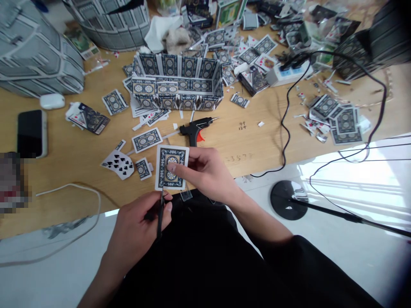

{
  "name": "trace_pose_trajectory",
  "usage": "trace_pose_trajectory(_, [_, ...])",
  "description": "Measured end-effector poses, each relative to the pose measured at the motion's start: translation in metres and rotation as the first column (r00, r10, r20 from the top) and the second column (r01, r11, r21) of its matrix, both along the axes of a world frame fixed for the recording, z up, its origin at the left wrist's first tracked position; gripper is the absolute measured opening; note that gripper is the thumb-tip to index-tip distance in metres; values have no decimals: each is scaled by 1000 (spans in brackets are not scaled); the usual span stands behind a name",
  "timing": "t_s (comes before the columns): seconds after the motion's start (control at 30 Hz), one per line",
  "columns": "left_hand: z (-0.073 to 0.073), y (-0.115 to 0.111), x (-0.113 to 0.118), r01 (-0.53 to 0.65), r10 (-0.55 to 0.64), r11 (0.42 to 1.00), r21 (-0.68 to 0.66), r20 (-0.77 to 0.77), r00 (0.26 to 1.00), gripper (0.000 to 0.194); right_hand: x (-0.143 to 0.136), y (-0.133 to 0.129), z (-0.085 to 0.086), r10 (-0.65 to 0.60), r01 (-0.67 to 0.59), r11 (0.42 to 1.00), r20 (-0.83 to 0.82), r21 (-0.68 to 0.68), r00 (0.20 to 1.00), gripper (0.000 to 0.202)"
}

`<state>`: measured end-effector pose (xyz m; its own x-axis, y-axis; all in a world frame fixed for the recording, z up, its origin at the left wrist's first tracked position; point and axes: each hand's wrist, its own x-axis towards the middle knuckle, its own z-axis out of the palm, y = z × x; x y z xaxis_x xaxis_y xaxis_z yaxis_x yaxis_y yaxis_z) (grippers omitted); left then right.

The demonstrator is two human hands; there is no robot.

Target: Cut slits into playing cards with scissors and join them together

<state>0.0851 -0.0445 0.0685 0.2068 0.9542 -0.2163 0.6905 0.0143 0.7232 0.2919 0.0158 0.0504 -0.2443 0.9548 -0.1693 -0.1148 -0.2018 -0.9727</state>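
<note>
My right hand (210, 173) pinches a blue-patterned playing card (171, 156), its thumb lying across the card's printed back. My left hand (139, 222) is closed around dark scissors (159, 224), partly hidden by the fingers; a blade meets the card's near edge. Just beyond my right hand lies a black glue gun (194, 130) with an orange trigger. To the card's left are a ten of spades (118, 164), a small cut card piece (143, 168) and another card (147, 140), back up. Behind them stands an open box (180, 102) built from cards.
A phone (31, 133), an earbud case (52, 101) and a card pack (91, 117) lie at left. Large card-covered structures (109, 25) stand behind. A power strip (289, 73) with a black cable and a card pile (345, 122) are at right.
</note>
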Motion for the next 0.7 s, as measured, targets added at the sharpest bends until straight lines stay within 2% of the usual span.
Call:
trace_pose_trajectory(0.1, [-1, -1, -1, 9, -9, 1000, 19, -8, 1000, 11, -1, -1, -1, -18, 16, 1000, -55, -26, 998, 25])
trace_pose_trajectory(0.4, [-4, -1, -3, 39, -39, 997, 65, -2, 999, 9, 1, -3, 0, -36, 31, 998, -88, -60, 995, 28])
trace_pose_trajectory(0.7, [-1, -3, -1, 4, -4, 1000, 4, 35, 999, 11, 1, -2, 0, -16, 11, 998, -89, -60, 996, 25])
